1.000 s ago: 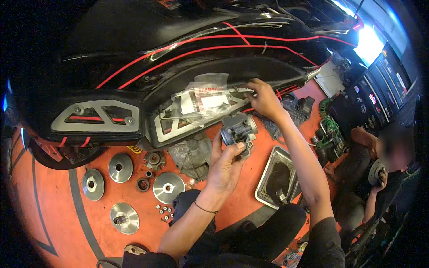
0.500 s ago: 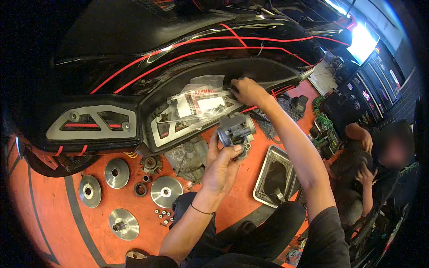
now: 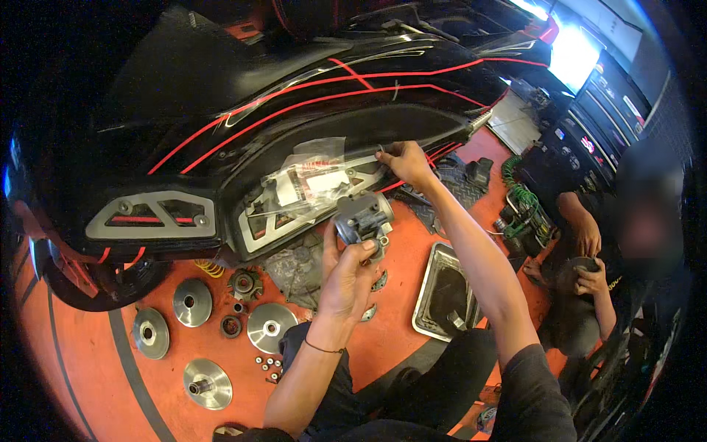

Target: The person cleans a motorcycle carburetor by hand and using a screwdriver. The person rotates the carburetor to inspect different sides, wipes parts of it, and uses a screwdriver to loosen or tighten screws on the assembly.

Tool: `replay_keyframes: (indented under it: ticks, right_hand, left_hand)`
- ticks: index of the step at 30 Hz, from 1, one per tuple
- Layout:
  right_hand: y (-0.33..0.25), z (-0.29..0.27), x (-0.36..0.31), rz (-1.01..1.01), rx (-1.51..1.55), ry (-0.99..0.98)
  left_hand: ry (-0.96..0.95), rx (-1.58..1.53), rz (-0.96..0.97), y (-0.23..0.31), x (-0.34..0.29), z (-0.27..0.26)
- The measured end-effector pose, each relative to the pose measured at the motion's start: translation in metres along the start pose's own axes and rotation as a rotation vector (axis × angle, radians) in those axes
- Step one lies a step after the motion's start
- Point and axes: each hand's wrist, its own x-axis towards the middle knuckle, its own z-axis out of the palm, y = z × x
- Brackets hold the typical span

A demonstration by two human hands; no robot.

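Note:
My left hand (image 3: pixel 347 269) grips a grey metal throttle body (image 3: pixel 362 219), thumb across its near side and fingers beneath. Over the black scooter's footboard, my right hand (image 3: pixel 406 163) is closed in a pinch; a small pale bit shows at the fingertips, too small to name. Just left of that hand, clear plastic bags (image 3: pixel 313 180) with white labels lie on the silver footboard plate (image 3: pixel 258 230). The throttle body is held in front of the footboard's near edge.
Round metal discs (image 3: pixel 193 302) and small rollers (image 3: pixel 269 365) lie on the orange floor at left. A metal tray (image 3: pixel 421 324) stands right of my left hand. At the right, a co-worker sits holding a dark round part (image 3: pixel 580 267), near a coiled green hose (image 3: pixel 513 177).
The view has shifted slightly. The throttle body appears tilted a little differently in my left hand. My right hand stays pinched by the footboard, its fingertips now more visible.

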Motion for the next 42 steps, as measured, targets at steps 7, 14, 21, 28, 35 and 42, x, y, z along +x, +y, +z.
replay_keyframes:
  ticks: [7, 14, 21, 28, 35, 42]
  right_hand:
    - [-0.083, -0.076, -0.153, 0.147, 0.363, 0.039]
    - [-0.112, -0.074, -0.236, 0.191, 0.598, 0.019]
    - [-0.101, -0.067, -0.244, 0.089, 0.553, 0.025]
    - [-0.096, -0.061, -0.241, -0.225, 0.168, 0.252]
    - [-0.090, -0.068, -0.241, -0.252, 0.265, 0.110]
    - [-0.095, -0.072, -0.244, -0.191, 0.249, 0.084]
  left_hand:
    - [0.024, 0.061, -0.022, 0.001, -0.006, 0.010]
    - [-0.076, 0.066, -0.070, -0.017, -0.013, 0.021]
    - [-0.076, 0.260, -0.029, -0.030, -0.022, 0.030]
    - [-0.081, 0.197, -0.097, -0.032, -0.019, 0.026]
    - [-0.075, 0.125, -0.147, -0.030, -0.022, 0.025]
    - [-0.082, 0.106, -0.177, -0.026, -0.022, 0.026]
